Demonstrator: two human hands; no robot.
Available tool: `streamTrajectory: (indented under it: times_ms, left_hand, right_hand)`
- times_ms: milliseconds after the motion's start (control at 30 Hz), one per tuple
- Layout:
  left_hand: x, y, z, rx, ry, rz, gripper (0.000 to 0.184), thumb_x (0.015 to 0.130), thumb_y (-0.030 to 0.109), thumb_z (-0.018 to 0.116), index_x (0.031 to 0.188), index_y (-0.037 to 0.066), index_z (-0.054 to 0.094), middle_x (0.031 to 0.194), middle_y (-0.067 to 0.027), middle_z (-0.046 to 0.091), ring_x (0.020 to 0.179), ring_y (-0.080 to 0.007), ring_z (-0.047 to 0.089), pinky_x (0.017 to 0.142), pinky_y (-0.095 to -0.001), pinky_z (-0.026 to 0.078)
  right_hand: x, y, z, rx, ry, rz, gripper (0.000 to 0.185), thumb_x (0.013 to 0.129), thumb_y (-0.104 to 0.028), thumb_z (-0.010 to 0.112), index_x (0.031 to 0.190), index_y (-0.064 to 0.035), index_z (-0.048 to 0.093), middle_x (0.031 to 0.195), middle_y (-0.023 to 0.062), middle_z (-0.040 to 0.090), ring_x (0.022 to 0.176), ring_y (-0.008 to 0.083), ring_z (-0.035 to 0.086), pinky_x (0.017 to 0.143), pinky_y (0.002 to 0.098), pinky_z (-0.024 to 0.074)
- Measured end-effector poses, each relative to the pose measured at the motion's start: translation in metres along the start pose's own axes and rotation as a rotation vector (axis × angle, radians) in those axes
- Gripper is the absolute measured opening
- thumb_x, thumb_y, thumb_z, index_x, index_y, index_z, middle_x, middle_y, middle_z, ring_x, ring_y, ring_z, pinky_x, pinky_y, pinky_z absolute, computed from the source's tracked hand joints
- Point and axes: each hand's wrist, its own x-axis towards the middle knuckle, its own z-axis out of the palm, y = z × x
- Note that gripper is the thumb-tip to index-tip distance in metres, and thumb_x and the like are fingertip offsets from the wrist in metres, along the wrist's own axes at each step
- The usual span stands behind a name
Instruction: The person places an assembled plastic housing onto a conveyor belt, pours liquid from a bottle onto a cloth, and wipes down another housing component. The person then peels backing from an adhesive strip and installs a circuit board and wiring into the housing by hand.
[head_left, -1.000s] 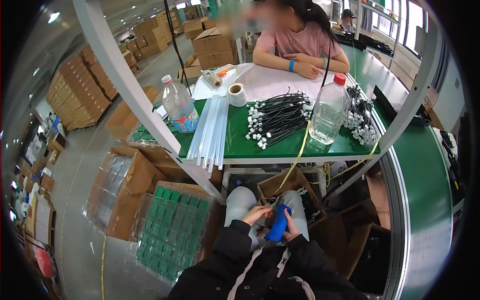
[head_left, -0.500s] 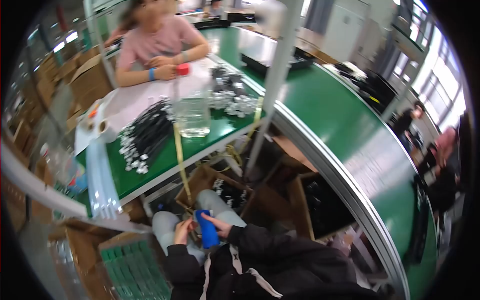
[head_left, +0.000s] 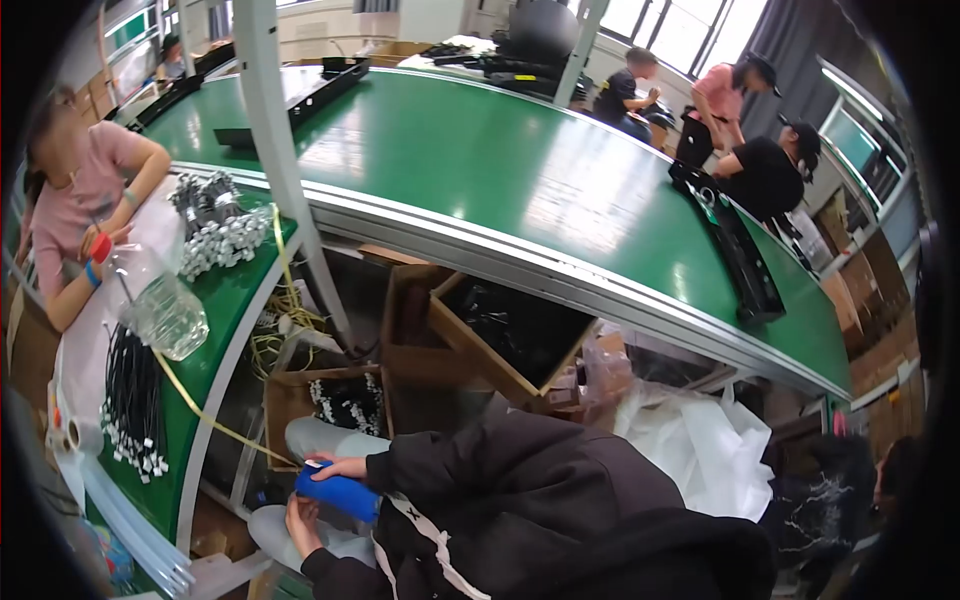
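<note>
A blue, rounded, elongated object (head_left: 340, 492) lies across my lap; its exact kind does not show. My right hand (head_left: 343, 467) is closed over its upper side, thumb and fingers near the far end. Just below that end, my left hand (head_left: 302, 524) has its fingers bent together and raised against the object. Whatever those fingers pinch is too small to make out. A thin yellow tube or cord (head_left: 222, 427) runs from the green side table down to the blue object's far end.
Black cables with white connectors (head_left: 133, 400) and a clear plastic bottle (head_left: 172, 315) stand on the side table (head_left: 222, 335), beside a seated person in pink (head_left: 85, 185). Open cardboard boxes (head_left: 400, 350) sit under the long green conveyor (head_left: 450, 150). White plastic sheeting (head_left: 690, 440) lies to the right.
The view has swung right, bringing more of the conveyor and other workers in. My right hand still holds the blue object, and my left hand stays close to its end.
</note>
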Motion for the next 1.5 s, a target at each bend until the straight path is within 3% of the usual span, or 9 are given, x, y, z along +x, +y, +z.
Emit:
streamTrajectory:
  times_ms: [133, 233, 333, 467, 600, 733, 800, 1000, 1500]
  left_hand:
    - [-0.008, 0.005, 0.001, 0.001, 0.052, 0.007, 0.028, 0.092, 0.036, 0.053, 0.086, 0.009, 0.057, 0.086, -0.0036, 0.059, 0.082, -0.0163, 0.057, 0.078, -0.0314, 0.041]
    - [0.002, -0.002, -0.014, -0.032, 0.012, -0.025, 0.028, 0.093, 0.036, 0.051, 0.09, 0.009, 0.056, 0.09, -0.005, 0.059, 0.086, -0.0178, 0.056, 0.081, -0.0317, 0.041]
    - [0.003, -0.003, -0.019, -0.057, -0.011, -0.021, 0.027, 0.093, 0.036, 0.051, 0.093, 0.009, 0.056, 0.091, -0.0051, 0.059, 0.088, -0.0189, 0.056, 0.082, -0.0315, 0.04]
    - [0.003, -0.002, -0.018, -0.019, 0.015, -0.031, 0.028, 0.093, 0.036, 0.05, 0.095, 0.009, 0.056, 0.093, -0.0052, 0.059, 0.089, -0.0194, 0.055, 0.083, -0.0311, 0.04]
    - [0.02, -0.008, -0.034, -0.024, -0.017, -0.068, 0.032, 0.093, 0.038, 0.053, 0.1, 0.007, 0.058, 0.096, -0.006, 0.058, 0.091, -0.019, 0.054, 0.085, -0.0307, 0.04]
    - [0.029, -0.012, -0.032, -0.055, -0.06, -0.088, 0.033, 0.093, 0.039, 0.053, 0.1, 0.007, 0.058, 0.096, -0.0052, 0.058, 0.093, -0.019, 0.054, 0.086, -0.0304, 0.04]
    - [0.012, -0.002, -0.016, -0.05, -0.086, -0.097, 0.033, 0.093, 0.039, 0.052, 0.101, 0.007, 0.057, 0.095, -0.0048, 0.058, 0.092, -0.0182, 0.054, 0.084, -0.03, 0.04]
    - [0.006, -0.004, -0.013, -0.01, -0.01, -0.072, 0.032, 0.094, 0.039, 0.05, 0.099, 0.007, 0.057, 0.092, -0.0049, 0.059, 0.087, -0.017, 0.056, 0.079, -0.0287, 0.042]
    - [0.0, 0.001, -0.008, -0.099, -0.065, -0.037, 0.032, 0.093, 0.037, 0.053, 0.098, 0.006, 0.058, 0.092, -0.0047, 0.06, 0.086, -0.0171, 0.056, 0.078, -0.0286, 0.043]
  right_hand:
    - [-0.06, -0.071, -0.016, -0.447, -0.075, -0.433, 0.058, 0.08, 0.001, 0.056, 0.136, -0.0096, 0.044, 0.131, 0.0093, 0.047, 0.126, 0.0202, 0.039, 0.107, 0.0323, 0.0265]
    - [-0.128, -0.127, -0.076, -0.529, -0.322, -0.44, 0.019, 0.078, 0.003, 0.055, 0.087, -0.0049, 0.07, 0.129, 0.0147, 0.052, 0.123, 0.0302, 0.046, 0.105, 0.0405, 0.0317]
    - [-0.267, -0.212, -0.07, -0.792, -0.008, -0.412, 0.016, 0.075, 0.001, 0.056, 0.07, -0.0066, 0.069, 0.131, 0.0205, 0.05, 0.119, 0.0321, 0.048, 0.1, 0.0409, 0.0358]
    - [-0.458, -0.237, -0.11, -0.879, 0.962, -0.298, 0.012, 0.078, -0.008, 0.057, 0.077, -0.002, 0.068, 0.08, 0.0057, 0.066, 0.078, 0.0151, 0.061, 0.078, 0.0284, 0.0478]
    - [-0.676, -0.22, -0.138, -1.126, 2.087, 0.139, 0.036, 0.079, -0.033, 0.05, 0.072, -0.0049, 0.072, 0.076, 0.0125, 0.069, 0.077, 0.0262, 0.066, 0.074, 0.0347, 0.0493]
    - [-0.787, -0.208, -0.162, -0.602, 2.573, 0.298, 0.057, 0.078, -0.053, 0.05, 0.071, -0.001, 0.07, 0.069, 0.0104, 0.067, 0.074, 0.026, 0.063, 0.071, 0.0375, 0.047]
    - [-0.84, -0.199, -0.231, -0.235, 2.496, 0.218, 0.055, 0.077, -0.05, 0.05, 0.099, -0.0035, 0.069, 0.09, 0.014, 0.07, 0.088, 0.0272, 0.064, 0.083, 0.0387, 0.0464]
    - [-0.801, -0.22, -0.202, 0.155, 2.322, -0.084, 0.034, 0.069, -0.035, 0.065, 0.088, -0.0069, 0.064, 0.079, 0.0109, 0.062, 0.067, 0.0264, 0.054, 0.067, 0.0397, 0.0433]
    - [-0.782, -0.236, -0.176, -0.111, 2.01, -0.743, 0.017, 0.063, -0.022, 0.062, 0.068, -0.0067, 0.057, 0.068, 0.0077, 0.058, 0.058, 0.0236, 0.049, 0.058, 0.0361, 0.0412]
